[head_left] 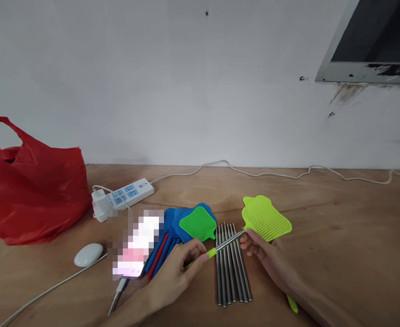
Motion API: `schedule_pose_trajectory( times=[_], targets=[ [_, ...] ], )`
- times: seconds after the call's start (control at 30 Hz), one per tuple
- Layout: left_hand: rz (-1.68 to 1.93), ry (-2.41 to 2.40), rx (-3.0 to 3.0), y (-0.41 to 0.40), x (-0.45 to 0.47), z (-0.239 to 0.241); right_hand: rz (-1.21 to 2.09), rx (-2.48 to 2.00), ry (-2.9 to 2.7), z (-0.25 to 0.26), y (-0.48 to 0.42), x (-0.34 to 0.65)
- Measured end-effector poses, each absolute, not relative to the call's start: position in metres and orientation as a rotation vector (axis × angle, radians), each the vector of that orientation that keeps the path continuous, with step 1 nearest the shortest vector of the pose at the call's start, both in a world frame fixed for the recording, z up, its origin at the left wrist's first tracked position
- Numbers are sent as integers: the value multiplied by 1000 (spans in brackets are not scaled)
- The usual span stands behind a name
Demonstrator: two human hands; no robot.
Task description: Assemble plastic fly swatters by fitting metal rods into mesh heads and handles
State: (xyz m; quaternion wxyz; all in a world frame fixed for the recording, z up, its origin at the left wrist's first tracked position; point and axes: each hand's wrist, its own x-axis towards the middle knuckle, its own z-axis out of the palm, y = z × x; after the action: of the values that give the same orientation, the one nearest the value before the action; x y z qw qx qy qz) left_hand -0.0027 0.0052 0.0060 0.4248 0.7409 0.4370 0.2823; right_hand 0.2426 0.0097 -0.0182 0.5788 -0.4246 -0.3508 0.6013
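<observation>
A yellow-green fly swatter [266, 218] with a perforated head is held slantwise between my two hands. My left hand [177, 270] closes around its plastic handle, while the fingers of my right hand [264, 250] pinch the metal shaft by the head. Several silver metal rods [229, 272] lie side by side on the table beneath the shaft. Left of them are a green swatter head [198, 223] and several blue swatter heads [170, 222]. Blue and red handles [158, 256] lie partly behind my left hand. Another yellow-green handle [292, 303] shows past my right forearm.
A phone [140, 245], blurred on screen, stands plugged into a cable left of the handles. Behind it is a white power strip [135, 191] with a charger [100, 204]. A white mouse-shaped object [88, 255] and a red plastic bag [39, 195] are farther left.
</observation>
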Motion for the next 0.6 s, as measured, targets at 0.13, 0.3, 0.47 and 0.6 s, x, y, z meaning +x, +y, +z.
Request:
schedule_pose_trajectory(
  times=[0.13,0.3,0.47,0.6],
  targets=[
    [671,1104,1873,2,-2,2,1452,-968,-837,-18,8,242],
    [628,1106,1903,0,-1,3,1475,-948,-865,-13,6,241],
    [612,1057,1972,0,1,6,1418,-1004,-998,-12,2,239],
    [591,1025,2001,0,1,8,1399,-1128,-1120,-15,-2,236]
  ],
)
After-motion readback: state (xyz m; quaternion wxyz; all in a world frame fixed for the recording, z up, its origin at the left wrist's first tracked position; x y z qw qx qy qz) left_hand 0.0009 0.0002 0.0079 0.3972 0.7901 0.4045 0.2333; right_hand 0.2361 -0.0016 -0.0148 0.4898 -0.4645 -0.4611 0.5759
